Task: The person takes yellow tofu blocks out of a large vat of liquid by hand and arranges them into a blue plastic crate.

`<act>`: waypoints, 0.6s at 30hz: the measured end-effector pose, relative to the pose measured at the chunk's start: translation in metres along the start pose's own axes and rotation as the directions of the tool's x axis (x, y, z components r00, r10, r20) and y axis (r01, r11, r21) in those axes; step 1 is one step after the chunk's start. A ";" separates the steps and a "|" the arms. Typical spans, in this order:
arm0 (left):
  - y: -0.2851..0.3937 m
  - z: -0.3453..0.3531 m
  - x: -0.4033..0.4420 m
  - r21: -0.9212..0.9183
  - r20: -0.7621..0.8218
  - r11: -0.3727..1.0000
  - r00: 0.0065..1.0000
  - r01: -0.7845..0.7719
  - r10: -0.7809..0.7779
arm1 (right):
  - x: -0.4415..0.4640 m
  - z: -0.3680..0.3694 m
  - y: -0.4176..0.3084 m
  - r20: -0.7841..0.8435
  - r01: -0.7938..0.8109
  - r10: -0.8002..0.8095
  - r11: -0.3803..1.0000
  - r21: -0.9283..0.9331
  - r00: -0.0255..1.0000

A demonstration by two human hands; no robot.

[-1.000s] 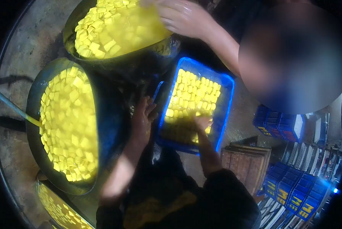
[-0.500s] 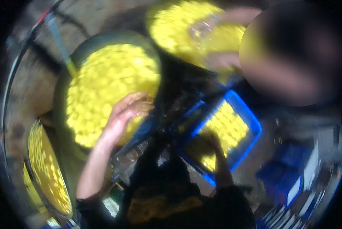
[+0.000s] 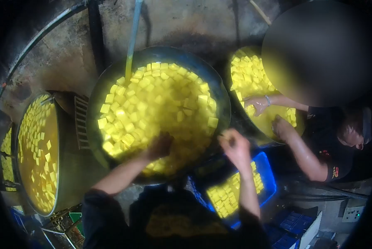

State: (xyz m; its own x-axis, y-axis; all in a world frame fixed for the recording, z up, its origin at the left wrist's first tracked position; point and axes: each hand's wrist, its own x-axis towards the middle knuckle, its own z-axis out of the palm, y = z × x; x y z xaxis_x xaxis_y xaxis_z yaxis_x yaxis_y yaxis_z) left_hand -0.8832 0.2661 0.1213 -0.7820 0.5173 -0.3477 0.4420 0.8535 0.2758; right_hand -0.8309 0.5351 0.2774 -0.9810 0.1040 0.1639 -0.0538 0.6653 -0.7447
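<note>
A large round dark pan holds many yellow cubes in yellow liquid. My left hand is in shadow over the near part of the pan, at the liquid; its fingers are too dark to make out. At the pan's right edge my right hand is raised with its fingers curled, and whether anything is between them is unclear. Below my right hand stands a blue crate with rows of yellow cubes, partly covered by my right forearm.
A co-worker on the right has both hands in a second pan of yellow cubes. A third pan stands at the left. A pole leans into the large pan. More blue crates are at the lower right.
The view has swung left, bringing the large pan to the middle. My left hand has come over its near part. My right hand has left the crate's cubes and risen to the pan's edge.
</note>
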 end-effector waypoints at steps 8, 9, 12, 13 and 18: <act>-0.055 0.041 0.008 -0.218 -0.564 0.885 0.793 -0.413 0.231 | 0.115 0.220 0.038 0.505 0.163 0.119 0.862 -0.480 0.855; -0.067 0.042 0.015 -0.219 -0.575 0.887 0.789 -0.405 0.218 | 0.119 0.226 0.038 0.512 0.180 0.108 0.858 -0.481 0.852; -0.091 0.018 0.029 -0.699 -0.381 0.638 0.923 -0.321 0.047 | 0.134 0.221 0.046 0.664 0.230 0.253 0.803 -0.550 0.703; -0.091 -0.022 0.019 -0.644 -0.327 0.743 0.944 -0.182 -0.052 | 0.143 0.215 0.046 0.709 0.308 0.167 0.816 -0.489 0.685; -0.146 -0.051 0.049 -0.497 -0.510 0.868 0.812 -0.010 -0.283 | 0.208 0.203 -0.038 0.742 -0.053 0.240 0.962 -0.267 0.625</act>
State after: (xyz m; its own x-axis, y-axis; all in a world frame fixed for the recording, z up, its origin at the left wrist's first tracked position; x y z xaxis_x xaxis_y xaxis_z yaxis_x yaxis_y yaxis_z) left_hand -1.0089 0.1634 0.1097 -0.9844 0.1472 0.0964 0.1728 0.7048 0.6880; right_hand -1.0706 0.3809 0.2085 -0.7649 -0.3240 -0.5568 0.0500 0.8318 -0.5528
